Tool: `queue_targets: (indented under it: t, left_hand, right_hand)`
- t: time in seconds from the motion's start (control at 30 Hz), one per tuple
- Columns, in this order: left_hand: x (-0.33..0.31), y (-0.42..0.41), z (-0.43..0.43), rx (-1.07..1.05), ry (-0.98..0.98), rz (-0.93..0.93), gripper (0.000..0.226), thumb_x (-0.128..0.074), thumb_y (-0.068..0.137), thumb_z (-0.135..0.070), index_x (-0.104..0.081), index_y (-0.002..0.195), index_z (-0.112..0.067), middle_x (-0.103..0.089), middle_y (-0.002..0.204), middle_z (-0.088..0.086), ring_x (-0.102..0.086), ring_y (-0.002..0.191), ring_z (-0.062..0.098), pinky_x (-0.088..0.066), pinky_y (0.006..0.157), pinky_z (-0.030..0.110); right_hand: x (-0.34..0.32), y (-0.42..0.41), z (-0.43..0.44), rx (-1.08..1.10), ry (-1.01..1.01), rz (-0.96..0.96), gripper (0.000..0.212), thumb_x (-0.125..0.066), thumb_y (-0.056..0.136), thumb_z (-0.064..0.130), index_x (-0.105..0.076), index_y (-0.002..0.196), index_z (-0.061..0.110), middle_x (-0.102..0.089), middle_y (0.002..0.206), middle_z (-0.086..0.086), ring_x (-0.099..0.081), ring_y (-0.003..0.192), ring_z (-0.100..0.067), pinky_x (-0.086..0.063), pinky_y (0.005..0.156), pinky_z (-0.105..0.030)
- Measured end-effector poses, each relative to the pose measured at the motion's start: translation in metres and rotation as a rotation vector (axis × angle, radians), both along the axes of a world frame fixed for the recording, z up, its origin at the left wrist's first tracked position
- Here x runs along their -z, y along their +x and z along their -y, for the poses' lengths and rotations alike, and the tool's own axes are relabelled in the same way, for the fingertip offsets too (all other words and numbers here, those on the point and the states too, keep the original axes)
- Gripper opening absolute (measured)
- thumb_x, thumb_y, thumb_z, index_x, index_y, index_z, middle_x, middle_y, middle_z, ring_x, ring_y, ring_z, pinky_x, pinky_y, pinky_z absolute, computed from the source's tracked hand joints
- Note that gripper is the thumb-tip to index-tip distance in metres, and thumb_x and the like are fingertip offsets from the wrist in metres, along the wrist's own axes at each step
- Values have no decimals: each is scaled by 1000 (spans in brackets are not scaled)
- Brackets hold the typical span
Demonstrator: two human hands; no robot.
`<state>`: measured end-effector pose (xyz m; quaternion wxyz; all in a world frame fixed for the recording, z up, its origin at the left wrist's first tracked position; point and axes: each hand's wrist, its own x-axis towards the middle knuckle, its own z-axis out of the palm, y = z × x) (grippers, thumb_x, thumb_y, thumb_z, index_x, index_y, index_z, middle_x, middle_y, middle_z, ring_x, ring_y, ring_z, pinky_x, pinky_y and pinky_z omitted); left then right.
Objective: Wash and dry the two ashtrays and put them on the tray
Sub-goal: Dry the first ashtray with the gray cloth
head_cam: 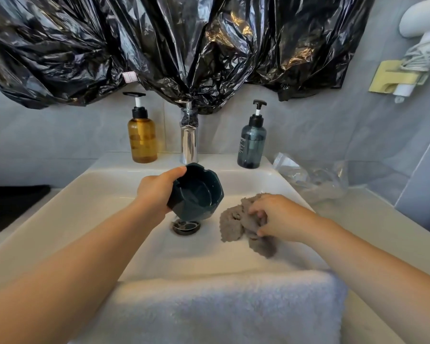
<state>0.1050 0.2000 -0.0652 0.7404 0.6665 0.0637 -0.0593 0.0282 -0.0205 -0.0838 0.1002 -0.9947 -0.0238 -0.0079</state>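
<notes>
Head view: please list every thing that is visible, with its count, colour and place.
sink: 1, white, centre
drain: 1, dark, basin bottom
ashtray: 1, dark teal, tilted above the drain
cloth: 1, grey, in the basin, right of the drain
tap: 1, chrome, behind the basin
amber bottle: 1, amber, left of the tap
blue bottle: 1, dark blue, right of the tap
towel: 1, white, over the sink's front edge
plastic sheet: 1, black, wall above
plastic bag: 1, clear, counter at right
hair dryer: 1, white, wall, top right
flat object: 1, black, counter at left
left hand: 1, grips the ashtray
right hand: 1, grips the cloth
</notes>
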Motion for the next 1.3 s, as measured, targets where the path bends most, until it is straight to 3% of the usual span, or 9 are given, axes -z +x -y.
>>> queue_targets:
  t: [0.13,0.37,0.47,0.6,0.7,0.77,1.03,1.2,1.3]
  left_hand:
    - [4,3,2,5,27,25,26,-68,86,-34,-57,100,-15,-63,98,6,-55,95,23,-53,82,39]
    - [4,6,-1,-22,57,91,22,-69,85,-36,-56,84,-19,-64,94,5,-57,92,22,-53,91,43]
    - [2,5,-1,-25,66,104,25,-68,85,-37,-58,94,-16,-65,97,6,-57,102,26,-52,94,45]
    - [2,4,-1,-10,67,122,30,-67,86,-36,-59,103,-14,-65,103,8,-57,104,27,-52,94,44]
    - [3,2,0,21,68,141,34,-67,86,-37,-62,106,-11,-66,101,7,-58,102,26,-52,93,43]
    - [4,1,1,41,75,159,39,-67,86,-38,-63,111,-9,-67,102,8,-59,102,26,-52,93,45]
    - [9,0,4,24,176,242,29,-70,83,-39,-64,98,-15,-68,93,5,-63,92,25,-53,92,45]
    - [11,2,5,29,188,233,32,-69,83,-40,-64,101,-13,-67,93,5,-61,95,26,-54,90,43]
    - [12,2,5,23,198,228,29,-70,83,-39,-63,98,-15,-67,91,4,-61,95,26,-54,89,43]
  right_hand:
    - [-6,-3,13,76,126,68,8,-74,81,17,-69,75,18,-56,66,13,-54,64,-7,-40,55,-17]
    - [-13,7,16,308,754,342,28,-54,93,24,-54,76,3,-49,67,0,-54,63,-17,-52,77,-45]
    - [-18,7,11,414,888,382,23,-50,94,22,-48,74,11,-40,57,0,-43,47,-17,-41,52,-30]
    - [-27,9,8,439,1109,523,23,-56,89,24,-46,70,15,-29,57,-1,-28,53,-19,-24,48,-26]
    - [-39,7,-7,353,1407,596,23,-61,92,22,-55,73,12,-51,59,-1,-47,45,-12,-32,40,-21]
    - [-39,7,-22,228,1389,540,8,-64,91,19,-65,91,11,-67,75,0,-63,61,-10,-42,48,-18]
    - [-6,15,-32,183,835,189,46,-74,84,28,-57,127,23,-56,108,8,-61,101,-16,-54,83,-27]
    - [-3,16,-28,223,834,252,5,-65,91,20,-66,91,15,-65,78,-2,-57,55,-13,-52,61,-29]
    - [-6,15,-22,354,894,351,22,-58,88,25,-58,71,10,-50,63,-9,-47,59,-19,-37,59,-28]
